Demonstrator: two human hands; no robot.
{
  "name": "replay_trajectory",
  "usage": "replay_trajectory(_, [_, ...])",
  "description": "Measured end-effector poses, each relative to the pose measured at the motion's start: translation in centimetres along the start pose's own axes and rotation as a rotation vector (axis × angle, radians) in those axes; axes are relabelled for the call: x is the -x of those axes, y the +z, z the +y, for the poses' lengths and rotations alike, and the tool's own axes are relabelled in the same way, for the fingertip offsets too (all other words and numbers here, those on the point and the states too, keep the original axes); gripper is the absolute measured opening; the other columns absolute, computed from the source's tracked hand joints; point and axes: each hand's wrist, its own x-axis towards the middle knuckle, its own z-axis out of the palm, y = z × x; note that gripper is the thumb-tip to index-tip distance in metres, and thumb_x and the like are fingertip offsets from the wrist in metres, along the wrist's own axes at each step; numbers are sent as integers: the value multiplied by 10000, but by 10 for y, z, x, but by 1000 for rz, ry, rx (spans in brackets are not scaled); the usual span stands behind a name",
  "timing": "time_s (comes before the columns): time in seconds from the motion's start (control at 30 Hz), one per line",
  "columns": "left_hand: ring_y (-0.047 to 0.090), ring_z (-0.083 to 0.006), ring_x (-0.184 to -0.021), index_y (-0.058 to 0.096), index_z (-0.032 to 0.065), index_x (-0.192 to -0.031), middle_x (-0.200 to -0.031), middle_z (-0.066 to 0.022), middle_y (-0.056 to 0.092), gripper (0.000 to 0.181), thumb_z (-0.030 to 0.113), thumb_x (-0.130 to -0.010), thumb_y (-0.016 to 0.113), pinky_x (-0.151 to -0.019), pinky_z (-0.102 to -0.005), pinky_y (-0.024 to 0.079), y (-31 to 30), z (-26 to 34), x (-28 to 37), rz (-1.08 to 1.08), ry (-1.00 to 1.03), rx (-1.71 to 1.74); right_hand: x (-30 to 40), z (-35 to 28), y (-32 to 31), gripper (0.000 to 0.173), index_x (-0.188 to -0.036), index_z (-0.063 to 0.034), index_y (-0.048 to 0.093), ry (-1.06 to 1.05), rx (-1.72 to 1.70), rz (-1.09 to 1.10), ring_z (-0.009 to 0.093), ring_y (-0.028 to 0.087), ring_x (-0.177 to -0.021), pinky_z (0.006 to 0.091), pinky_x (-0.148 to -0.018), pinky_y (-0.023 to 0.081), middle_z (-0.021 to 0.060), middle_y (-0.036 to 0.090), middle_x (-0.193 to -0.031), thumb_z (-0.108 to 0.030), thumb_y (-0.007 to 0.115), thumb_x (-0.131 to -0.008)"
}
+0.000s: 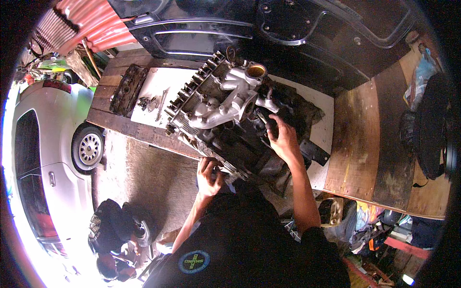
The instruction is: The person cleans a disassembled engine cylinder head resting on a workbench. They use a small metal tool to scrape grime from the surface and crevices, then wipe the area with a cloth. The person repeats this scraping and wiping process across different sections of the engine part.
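Note:
A car engine [230, 118] lies on the bench, its cylinder head with a row of valve springs [196, 83] at the upper left. A silver intake manifold [230, 100] is attached along the head. My right hand [282, 138] reaches over the engine's right side, thumb and fingers around a dark part or tool that I cannot identify in the shadow. At the near left edge of the engine is my left hand [209, 176], its fingers curled against the metal edge; whether it grips anything is unclear.
Left on the wooden workbench [351, 144] are a dark valve cover [129, 90], a wrench [161, 104] and small metal parts [147, 103]. A black vehicle panel [205, 36] stands behind. A person [111, 230] crouches lower left near a silver car [54, 144].

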Motion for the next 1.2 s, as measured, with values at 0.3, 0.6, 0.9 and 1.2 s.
replay_trajectory(0.3, [523,-329,-786,591,10,-789,-829,-156,552,146,-4,-658,527,-722,-390,425,4,6,-6,48,-37,44,12,4,20,170,-1011,-34,526,-20,58,-63,393,590,-831,468,-750,470,195,605,-878,-61,564,-847])
replay_trajectory(0.6, [502,-335,-774,569,-5,-787,-800,-163,513,121,-8,-673,529,-702,-393,411,4,0,-15,31,-36,53,1,12,-7,139,-950,-13,583,-31,22,-122,386,618,-762,448,-685,492,203,631,-812,-27,587,-811])
replay_trajectory(0.9, [482,-338,-728,564,4,-777,-743,-155,467,109,16,-670,550,-666,-398,400,10,-5,-28,27,-59,28,-8,0,-14,158,-916,-61,612,-88,59,-79,378,614,-794,461,-724,483,189,638,-808,-108,670,-777])
replay_trajectory(1.2, [514,-323,-741,596,16,-795,-764,-147,516,147,-1,-667,526,-685,-388,423,7,-1,-18,99,-98,69,-25,-22,-13,123,-910,-23,613,-21,210,-210,362,631,-752,440,-658,502,182,641,-803,-94,619,-810])
